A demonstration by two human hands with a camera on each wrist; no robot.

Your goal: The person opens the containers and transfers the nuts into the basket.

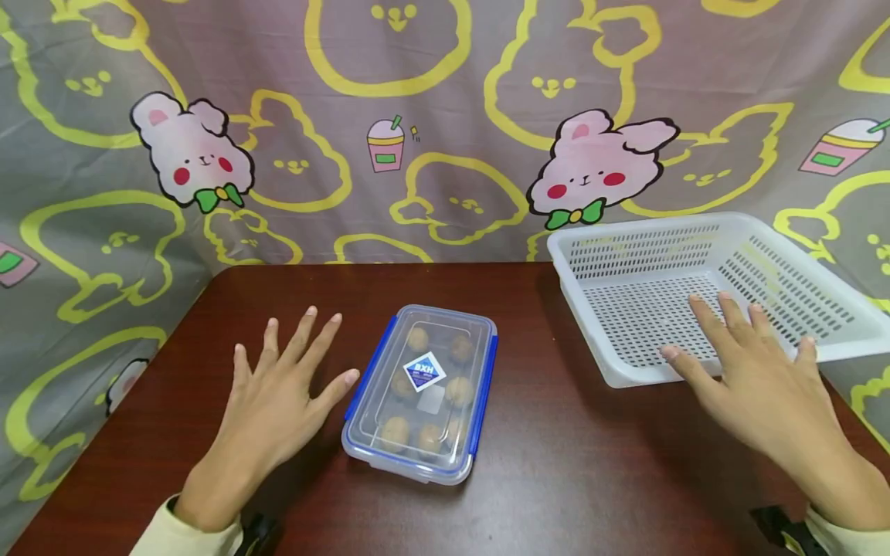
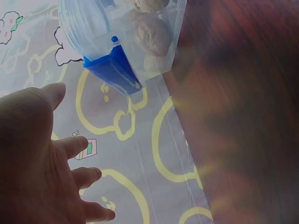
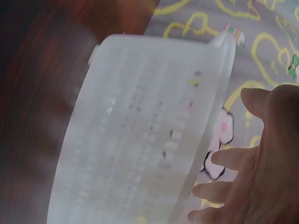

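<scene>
A clear lidded plastic container [image 1: 445, 425] with blue side clips stands on the table between the hands. Several round brown things, walnut-like in the left wrist view [image 2: 153, 35], lie inside it, and a blue and white label [image 1: 424, 372] is on its lid. Just left of the container, my left hand [image 1: 278, 401] is spread with straight fingers and holds nothing. My right hand [image 1: 772, 386] is spread too, in front of the near side of a white perforated basket [image 1: 591, 324]. Nothing is in its grasp. No items show inside the basket.
The dark reddish-brown table [image 1: 556, 479] reaches back to a grey-pink curtain [image 1: 459, 100] printed with yellow outlines and rabbits. The basket sits at the right, its right end reaching the table's right edge.
</scene>
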